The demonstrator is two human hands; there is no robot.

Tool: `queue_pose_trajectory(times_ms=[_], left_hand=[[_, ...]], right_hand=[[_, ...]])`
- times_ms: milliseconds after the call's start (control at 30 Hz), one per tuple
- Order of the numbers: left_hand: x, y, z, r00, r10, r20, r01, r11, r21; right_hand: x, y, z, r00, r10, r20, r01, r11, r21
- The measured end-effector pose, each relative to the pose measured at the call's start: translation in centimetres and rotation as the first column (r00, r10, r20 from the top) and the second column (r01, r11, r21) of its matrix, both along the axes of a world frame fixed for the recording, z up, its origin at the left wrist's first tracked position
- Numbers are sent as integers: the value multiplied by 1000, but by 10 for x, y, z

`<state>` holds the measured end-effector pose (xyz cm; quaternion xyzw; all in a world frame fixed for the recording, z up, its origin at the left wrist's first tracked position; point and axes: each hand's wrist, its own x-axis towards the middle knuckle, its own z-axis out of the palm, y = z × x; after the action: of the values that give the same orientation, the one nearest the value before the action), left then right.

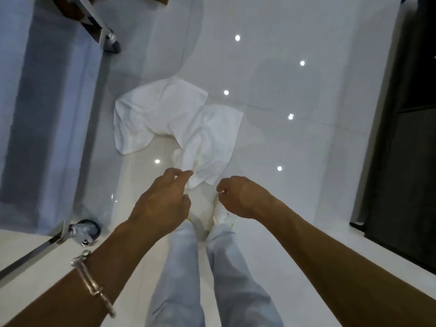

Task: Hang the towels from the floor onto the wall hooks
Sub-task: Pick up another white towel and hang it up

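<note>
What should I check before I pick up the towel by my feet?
1. Left hand gripping the near towel: fingers at its corner, grip cannot tell.
2. Right hand free: fingers curled, no cloth seen in them, ok.
3. Near towel clear of the far towel: they touch or overlap, not ok.
4. Wall hooks in sight: none in view, not ok.
5. Floor dry: glossy, cannot tell.

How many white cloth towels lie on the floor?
2. The far white cloth towel lies leftward; the near white cloth towel overlaps it, by the left hand. None seems hidden.
</note>
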<state>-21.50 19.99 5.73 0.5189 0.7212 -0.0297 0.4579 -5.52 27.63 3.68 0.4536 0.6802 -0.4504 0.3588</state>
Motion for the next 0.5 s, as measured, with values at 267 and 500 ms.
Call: queue_pose_trajectory(times_ms=[267,500], left_hand=[[-18,6,-126,980,-197,-16,190,964,-185],[-25,37,-246,999,-29,33,37,960,-278]], right_hand=[[5,5,-107,998,-41,48,40,999,24],[-10,34,-211,986,-163,23,162,986,25]])
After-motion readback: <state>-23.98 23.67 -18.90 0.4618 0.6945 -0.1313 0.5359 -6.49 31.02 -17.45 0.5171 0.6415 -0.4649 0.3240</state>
